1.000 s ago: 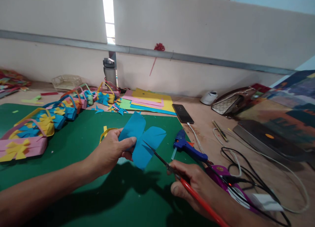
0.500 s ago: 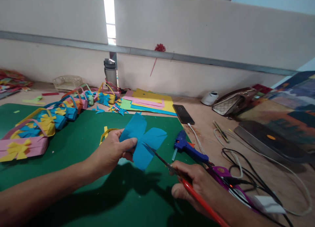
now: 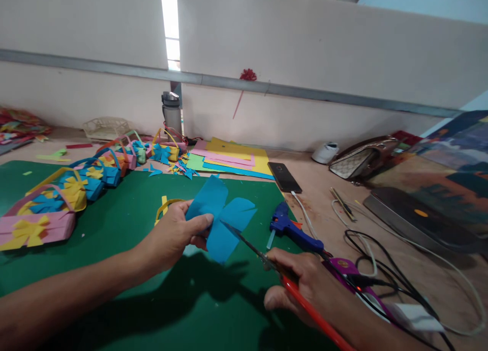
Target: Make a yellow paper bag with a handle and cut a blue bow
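Over the green mat, a blue paper flower [image 3: 224, 242] with broad petals is pinched between the thumb and fingers of my left hand [image 3: 179, 226]. My right hand [image 3: 295, 280] grips a pair of red-handled scissors [image 3: 299, 297]. Their blades lie in the gap between the right and lower petals, tips near the flower's middle. How far apart the blades stand is hard to make out. Just behind my left hand, a yellow paper strip loop [image 3: 163, 207] shows in part; the rest is hidden.
Small paper baskets [image 3: 41, 229] line the green mat's [image 3: 125, 209] left side. Coloured sheets [image 3: 236, 160] lie at the back. Right of the flower are a blue glue gun [image 3: 290, 226], a phone [image 3: 284, 177], cables and a purple power strip [image 3: 341, 264]. A bottle [image 3: 171, 115] stands behind.
Little has changed. The flower's right petal has tilted slightly, and my right thumb has shifted a little to the left. Both hands keep their hold.
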